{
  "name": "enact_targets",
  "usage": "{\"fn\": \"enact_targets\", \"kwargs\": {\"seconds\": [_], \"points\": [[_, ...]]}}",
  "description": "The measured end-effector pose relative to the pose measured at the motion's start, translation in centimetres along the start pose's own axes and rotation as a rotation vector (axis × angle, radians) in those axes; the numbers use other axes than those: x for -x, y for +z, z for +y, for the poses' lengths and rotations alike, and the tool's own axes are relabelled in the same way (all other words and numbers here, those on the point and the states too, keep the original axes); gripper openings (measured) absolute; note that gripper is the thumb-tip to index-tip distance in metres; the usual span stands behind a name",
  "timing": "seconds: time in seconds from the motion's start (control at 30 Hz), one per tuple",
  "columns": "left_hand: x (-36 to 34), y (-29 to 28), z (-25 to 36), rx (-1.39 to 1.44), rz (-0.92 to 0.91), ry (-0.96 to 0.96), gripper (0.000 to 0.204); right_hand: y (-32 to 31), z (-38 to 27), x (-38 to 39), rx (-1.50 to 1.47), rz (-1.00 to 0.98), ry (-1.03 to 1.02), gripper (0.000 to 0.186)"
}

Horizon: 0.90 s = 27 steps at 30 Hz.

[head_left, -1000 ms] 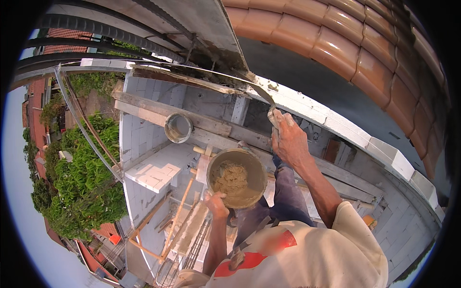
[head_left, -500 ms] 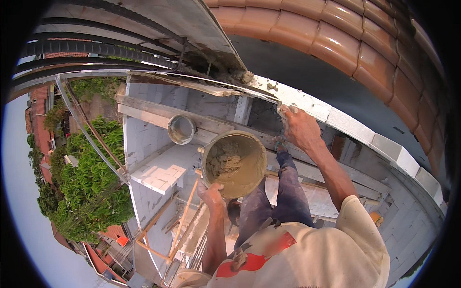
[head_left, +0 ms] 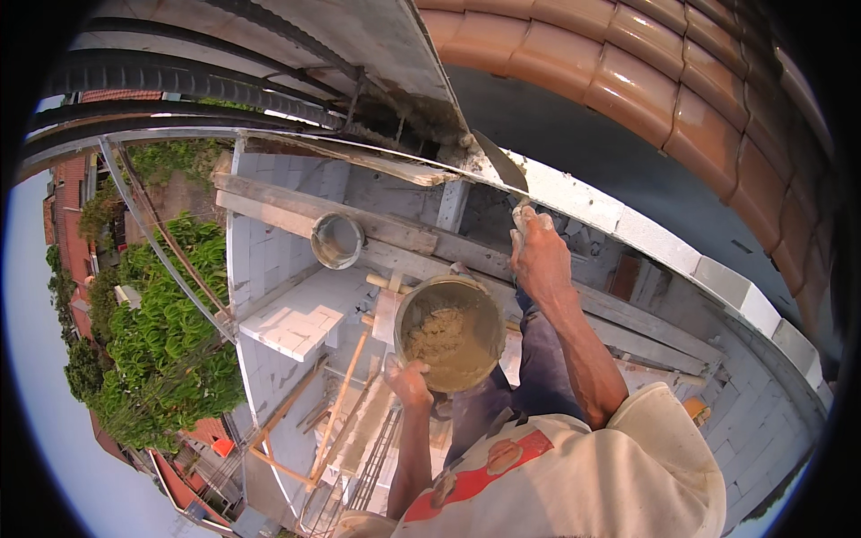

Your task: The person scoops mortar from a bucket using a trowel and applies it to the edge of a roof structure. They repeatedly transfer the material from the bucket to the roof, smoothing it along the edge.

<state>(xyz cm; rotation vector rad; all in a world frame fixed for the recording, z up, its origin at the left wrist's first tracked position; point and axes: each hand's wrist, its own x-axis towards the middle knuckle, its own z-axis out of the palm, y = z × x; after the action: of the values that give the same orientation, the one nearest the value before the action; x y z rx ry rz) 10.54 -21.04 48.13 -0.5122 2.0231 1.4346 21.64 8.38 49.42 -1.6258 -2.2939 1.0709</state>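
Note:
My left hand [head_left: 410, 384] grips the rim of a round bucket [head_left: 496, 305] on its near left side. Wet grey-brown mortar [head_left: 439, 341] lies inside, heaped toward the left. A trowel is in my right hand [head_left: 543, 255], whose fingers are wrapped round its handle. The trowel's blade [head_left: 502, 164] is tilted up at the top of the white block wall [head_left: 592, 204], close to the lower corner of an upright grey panel [head_left: 381, 49]. Most of the handle is hidden by my fingers.
A second bucket [head_left: 337, 240] stands by the wooden planks [head_left: 296, 204] at left. Dark ribbed steel bars [head_left: 197, 82] run across the upper left. Glazed brown roof tiles [head_left: 628, 81] overhang beyond the wall. Far below at left are trees [head_left: 170, 332] and roofs.
The mortar bucket has shifted slightly right and down with my left hand. My right hand has drawn back a little from the wall, and the trowel blade now shows plainly above the wall top.

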Motion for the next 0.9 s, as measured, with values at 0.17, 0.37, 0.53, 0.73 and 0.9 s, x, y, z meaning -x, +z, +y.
{"fn": "enact_targets", "kwargs": {"seconds": [0.17, 0.37, 0.53, 0.73, 0.9], "points": [[-1.7, -1.4, -2.2, -0.043, 0.005, 0.018, 0.036, 4.4, -2.3, -0.6, 0.096, -0.088, 0.020, 0.037], [-0.9, -0.4, 0.3, -0.102, -0.021, 0.062, 0.035, 2.2, -3.0, -1.8, 0.374, 0.033, -0.099, 0.049], [-2.0, 0.2, 0.7, -0.095, -0.058, 0.066, 0.034, 3.4, -2.8, -5.1, 0.455, -0.126, -0.329, 0.046], [-1.1, 2.0, 2.8, 0.069, -0.066, 0.077, 0.033, -1.8, 2.5, 1.2, 0.004, 0.008, -0.146, 0.034], [-1.5, 4.1, 4.2, 0.024, -0.095, 0.126, 0.034, -3.1, 7.4, 10.6, -0.001, -0.168, -0.225, 0.035]]}}
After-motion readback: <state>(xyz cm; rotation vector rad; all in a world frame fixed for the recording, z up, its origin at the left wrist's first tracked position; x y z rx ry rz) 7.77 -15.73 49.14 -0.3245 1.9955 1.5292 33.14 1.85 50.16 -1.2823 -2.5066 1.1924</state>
